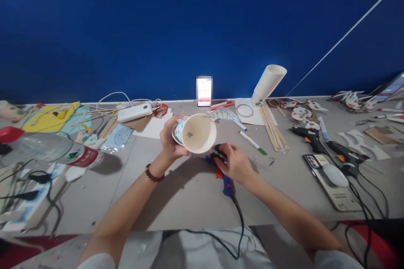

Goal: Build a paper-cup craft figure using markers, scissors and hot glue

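Note:
A paper cup point(199, 134) with a blue pattern on its outside is tipped so that its open mouth faces me. My left hand point(172, 141) is closed around its left side. Just right of the cup, my right hand point(233, 160) has its fingers bent together over the front of a blue glue gun point(227, 185) with an orange trigger. What its fingertips grip is small and dark, too hidden to name. A curved piece with blue and yellow lines point(224, 114) shows beyond the cup's right rim.
Stacked cups point(269, 84), wooden sticks point(274, 130) and a green marker point(253, 142) lie beyond my right hand. Farther right are black glue guns point(309, 138) and a phone point(331, 183). At left are a plastic bottle point(57, 148) and a power strip point(38, 197).

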Available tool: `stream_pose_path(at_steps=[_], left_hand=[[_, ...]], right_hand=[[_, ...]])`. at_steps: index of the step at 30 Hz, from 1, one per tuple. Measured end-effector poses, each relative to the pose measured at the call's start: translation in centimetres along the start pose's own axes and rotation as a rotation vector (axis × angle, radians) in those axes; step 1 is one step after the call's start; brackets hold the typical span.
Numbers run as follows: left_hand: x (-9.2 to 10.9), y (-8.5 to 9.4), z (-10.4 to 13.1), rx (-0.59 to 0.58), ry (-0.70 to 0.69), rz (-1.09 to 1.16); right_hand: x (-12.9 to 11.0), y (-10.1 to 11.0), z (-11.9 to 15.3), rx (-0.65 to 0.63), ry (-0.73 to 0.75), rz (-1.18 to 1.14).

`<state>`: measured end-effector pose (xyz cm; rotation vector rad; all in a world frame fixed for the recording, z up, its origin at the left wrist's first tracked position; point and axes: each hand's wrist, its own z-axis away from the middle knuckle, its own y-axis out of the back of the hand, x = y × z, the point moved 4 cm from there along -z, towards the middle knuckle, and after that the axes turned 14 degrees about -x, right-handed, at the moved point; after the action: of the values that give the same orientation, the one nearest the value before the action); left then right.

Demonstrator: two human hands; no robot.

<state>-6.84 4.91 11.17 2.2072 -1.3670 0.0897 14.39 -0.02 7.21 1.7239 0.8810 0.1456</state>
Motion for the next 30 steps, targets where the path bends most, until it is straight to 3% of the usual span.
stream_pose_path(at_steps=[4, 12, 23, 30], left_hand=[[0.4, -0.2, -0.4, -0.010, -0.048, 0.060], [-0.1, -0.9, 0.2, -0.022, 0.039, 0.045], [1.9, -0.6, -0.6, -0.073, -0.047, 0.067], [1.7, -1.3, -0.1, -0.113, -0.003, 0.117]], right_hand=[[0.1, -0.2, 0.1, -0.005, 0.002, -0.004], [0.3, -0.2, 0.1, -0.006, -0.029, -0.040], [-0.2, 0.3, 0.0, 0.019, -0.013, -0.053], [-0.5, 0.5, 0.0, 0.018, 0.019, -0.080]])
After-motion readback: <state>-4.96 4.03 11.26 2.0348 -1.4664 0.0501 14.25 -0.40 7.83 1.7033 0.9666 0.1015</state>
